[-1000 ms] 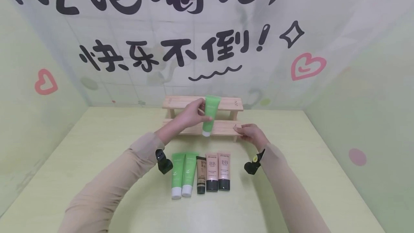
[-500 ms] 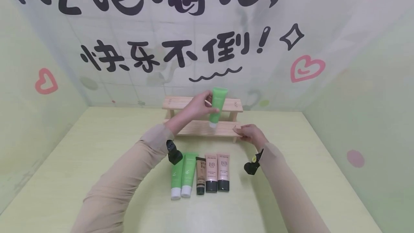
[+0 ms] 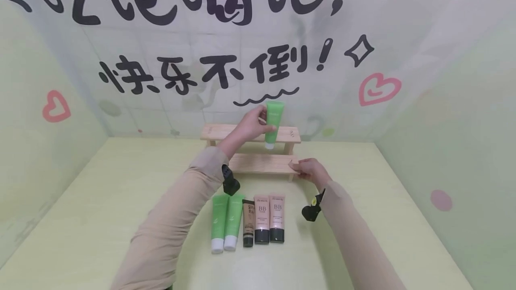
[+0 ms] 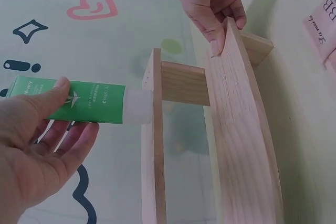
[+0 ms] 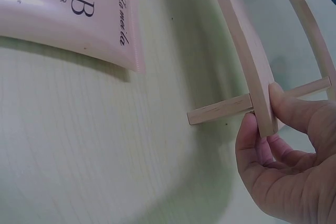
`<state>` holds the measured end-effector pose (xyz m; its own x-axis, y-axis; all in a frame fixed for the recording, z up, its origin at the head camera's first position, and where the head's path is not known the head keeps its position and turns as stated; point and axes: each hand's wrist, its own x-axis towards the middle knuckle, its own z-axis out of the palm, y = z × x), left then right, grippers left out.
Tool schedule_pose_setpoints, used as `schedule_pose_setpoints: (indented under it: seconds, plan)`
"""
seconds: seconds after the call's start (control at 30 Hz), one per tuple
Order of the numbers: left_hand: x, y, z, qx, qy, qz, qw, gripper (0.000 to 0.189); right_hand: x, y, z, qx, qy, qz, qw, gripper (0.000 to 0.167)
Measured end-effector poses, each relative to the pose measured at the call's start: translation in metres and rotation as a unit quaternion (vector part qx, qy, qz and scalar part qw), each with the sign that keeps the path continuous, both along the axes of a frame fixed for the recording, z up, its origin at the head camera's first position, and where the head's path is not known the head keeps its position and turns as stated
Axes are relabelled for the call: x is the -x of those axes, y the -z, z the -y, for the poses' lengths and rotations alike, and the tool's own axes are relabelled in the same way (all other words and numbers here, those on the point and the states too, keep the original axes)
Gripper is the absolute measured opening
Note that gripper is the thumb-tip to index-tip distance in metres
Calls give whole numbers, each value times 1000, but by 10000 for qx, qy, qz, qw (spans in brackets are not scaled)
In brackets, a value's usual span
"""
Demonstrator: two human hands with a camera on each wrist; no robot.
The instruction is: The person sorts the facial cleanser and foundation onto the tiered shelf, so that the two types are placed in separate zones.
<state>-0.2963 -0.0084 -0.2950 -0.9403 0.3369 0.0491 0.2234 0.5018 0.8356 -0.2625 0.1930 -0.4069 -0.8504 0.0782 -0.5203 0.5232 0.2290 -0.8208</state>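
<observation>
A green squeeze tube point(image 3: 275, 117) with a white cap is pinched between thumb and fingers of my left hand point(image 3: 251, 124). Cap down, it is held upright at the right part of the upper step of a two-step wooden rack point(image 3: 258, 164). In the left wrist view the white cap point(image 4: 137, 106) overlaps the upper board's edge; whether it touches I cannot tell. My right hand point(image 3: 314, 171) grips the right end of the lower board, thumb on top and fingers beneath, as the right wrist view shows the board point(image 5: 247, 51) between them.
On the table in front of the rack lie two green tubes point(image 3: 219, 218), a small brown tube point(image 3: 248, 223) with a black cap, and two pink BB tubes point(image 3: 262, 214). Behind the rack rises a wall point(image 3: 169, 111) with black lettering; side walls flank the table.
My left hand has carried the green tube up and to the right, from before the lower step to the upper step. The right hand keeps its hold on the lower board.
</observation>
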Motion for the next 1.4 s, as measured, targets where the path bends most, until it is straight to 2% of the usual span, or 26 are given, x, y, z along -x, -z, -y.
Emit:
schedule_pose_setpoints:
  seconds: [0.23,0.57,0.8,0.97,1.17,1.27,1.4]
  plan:
    - [6,-1,-12,-227,38,-33,9997,48,-4,2,-1,83,30,-75,9999,53]
    - [22,-2,-26,-401,-224,-121,9989,53,-4,1,-1,102,135,-117,9998,47]
    - [28,4,-34,-594,-269,-277,9975,52,-4,0,2,71,243,-63,9997,54]
    - [32,11,-39,-781,-244,-436,9957,52,-5,0,2,29,252,-67,9997,51]
    - [33,19,-40,-997,-337,-373,9938,51,-3,2,4,-150,180,-68,9997,54]
    - [36,23,-41,-992,-312,-356,9939,50,-2,4,3,-125,197,-45,9997,56]
    - [39,25,-45,-886,-240,-203,9956,49,-3,2,2,-135,215,-19,9997,51]
